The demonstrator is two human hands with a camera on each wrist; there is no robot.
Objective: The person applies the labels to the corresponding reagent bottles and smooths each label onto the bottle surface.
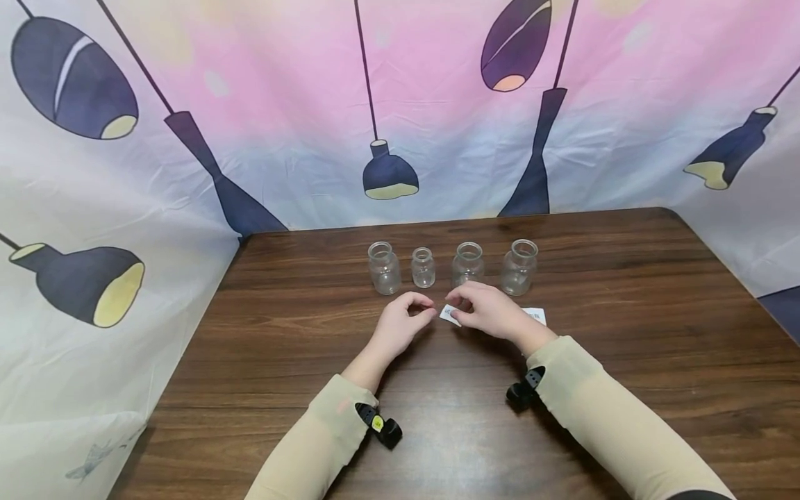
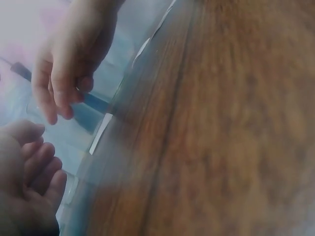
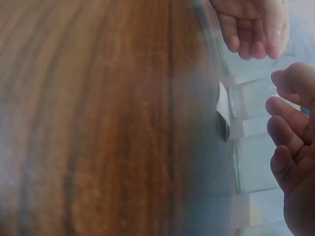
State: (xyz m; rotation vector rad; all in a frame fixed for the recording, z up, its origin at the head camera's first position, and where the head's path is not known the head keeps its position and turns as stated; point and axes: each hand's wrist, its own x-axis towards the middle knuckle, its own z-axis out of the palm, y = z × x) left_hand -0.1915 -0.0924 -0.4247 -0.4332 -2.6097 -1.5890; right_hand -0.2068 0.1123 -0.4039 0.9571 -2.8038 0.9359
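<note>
My left hand (image 1: pixel 403 323) is over the table, its fingers loosely curved with nothing between them. Facing it, my right hand (image 1: pixel 490 309) hovers above a small white paper slip (image 1: pixel 448 314) with dark print. In the right wrist view that slip (image 3: pixel 223 105) lies on the wood, slightly bent up, apart from the relaxed fingers (image 3: pixel 285 135). The two hands' fingertips point at each other across a short gap. A second printed slip (image 1: pixel 535 315) shows partly from behind the right wrist. Just beyond the hands stand clear glass jars, including a small one (image 1: pixel 423 269).
The row also has larger open-topped jars: one at left (image 1: pixel 384 269), one partly behind my right hand (image 1: pixel 468 262), one at right (image 1: pixel 519 268). They stand on a dark wooden table (image 1: pixel 625 292). A printed fabric backdrop (image 1: pixel 312 139) hangs behind the table.
</note>
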